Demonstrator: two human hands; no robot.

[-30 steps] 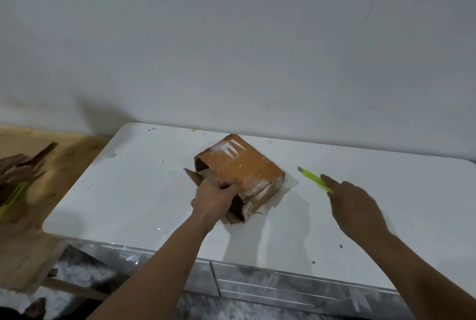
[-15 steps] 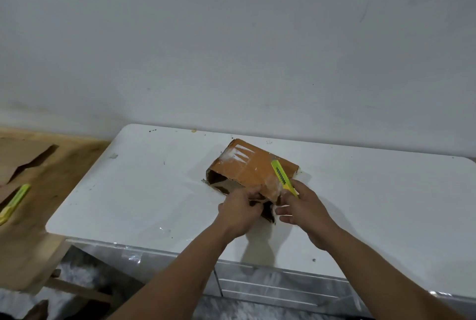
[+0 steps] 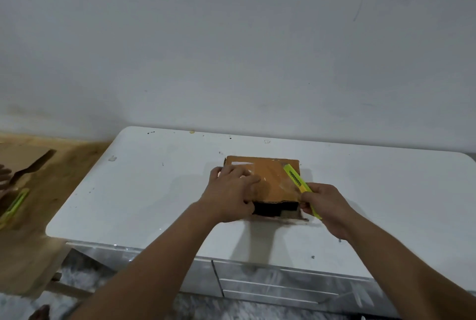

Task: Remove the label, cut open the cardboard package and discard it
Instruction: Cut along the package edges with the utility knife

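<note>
White cabinet top [image 3: 144, 191] against a pale wall [image 3: 231, 36] is what we are working on, with the box [image 3: 273, 180] lying flat on it, nearer the back edge than the front. Our left fingers [image 3: 240, 174] are curling over the box's top left part while the thumb is hooking at its open near edge, so our left hand [image 3: 229, 196] is gripping the box. Our right fingers [image 3: 307, 206] are wrapping tightly round the yellow cutter [image 3: 300, 185] at the box's near right corner; the cutter's far end is lying slanted across the top of the box, and whether a blade is out we cannot tell. Our right hand [image 3: 325, 206] is sitting just right of the box. The near side of the box is gaping dark, with a torn flap at its base. Pale tape patches are showing on its top. Well left of the box, a wooden table [image 3: 51, 191] is carrying a second cutter [image 3: 14, 206] and cardboard [image 3: 23, 160].
</note>
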